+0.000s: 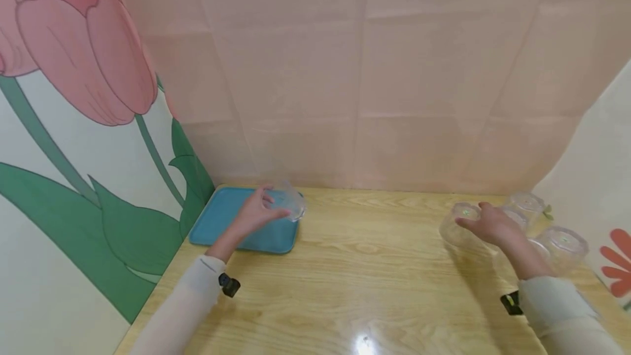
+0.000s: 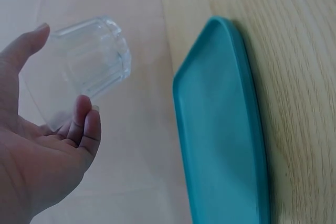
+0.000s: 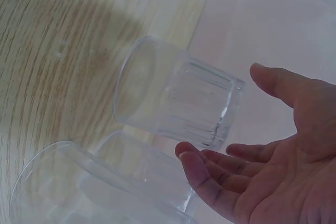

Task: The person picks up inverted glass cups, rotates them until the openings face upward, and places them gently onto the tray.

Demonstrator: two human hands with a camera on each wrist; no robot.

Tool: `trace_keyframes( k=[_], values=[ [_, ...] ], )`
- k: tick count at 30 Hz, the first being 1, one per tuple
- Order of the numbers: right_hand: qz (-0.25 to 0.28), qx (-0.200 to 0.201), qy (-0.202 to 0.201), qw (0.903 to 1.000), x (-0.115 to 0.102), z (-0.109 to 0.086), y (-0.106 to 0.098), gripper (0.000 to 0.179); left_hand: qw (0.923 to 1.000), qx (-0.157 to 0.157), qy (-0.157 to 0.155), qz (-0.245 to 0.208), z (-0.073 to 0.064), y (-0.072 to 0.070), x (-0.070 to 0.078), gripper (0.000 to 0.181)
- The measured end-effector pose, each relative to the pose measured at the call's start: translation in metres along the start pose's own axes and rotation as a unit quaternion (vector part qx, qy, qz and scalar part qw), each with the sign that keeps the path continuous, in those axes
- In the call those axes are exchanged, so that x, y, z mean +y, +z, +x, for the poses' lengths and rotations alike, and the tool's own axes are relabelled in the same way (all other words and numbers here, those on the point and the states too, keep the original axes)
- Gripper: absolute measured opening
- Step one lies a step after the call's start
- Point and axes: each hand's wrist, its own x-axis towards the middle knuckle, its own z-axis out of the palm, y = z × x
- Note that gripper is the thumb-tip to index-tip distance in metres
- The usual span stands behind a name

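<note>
Over the right part of a blue tray [image 1: 222, 229], my left hand [image 1: 256, 212] grips a clear cup [image 2: 86, 59] between thumb and fingers. The cup tilts, its thick faceted base toward the tray and its wide mouth toward the palm. On the right, my right hand [image 1: 495, 226] hovers by the base of an upside-down clear cup [image 3: 194, 100]. In the right wrist view the thumb stands apart from this cup, and the fingertips [image 3: 193, 169] lie close to its base edge.
Several more clear cups stand mouth down around the right forearm, one at the far right [image 1: 564, 242] and one at the back [image 1: 525, 204]. A pink cloth [image 1: 355, 97] hangs behind the wooden table [image 1: 345, 278]. A flower-painted wall [image 1: 138, 234] borders the left side.
</note>
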Motion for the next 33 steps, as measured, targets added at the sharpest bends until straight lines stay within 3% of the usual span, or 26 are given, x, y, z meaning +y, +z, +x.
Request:
trace_keyframes(
  k=[15, 33],
  values=[
    [-0.021, -0.041, 0.014, 0.9988, 0.002, 0.014, 0.003, 0.112, 0.9987, 0.031, -0.032, 0.023, 0.014, -0.019, -0.019, 0.099],
    [-0.023, -0.046, 0.012, 0.9986, 0.015, 0.025, 0.006, 0.106, 0.9961, 0.064, -0.060, 0.013, 0.031, -0.034, -0.036, 0.092]
  ],
)
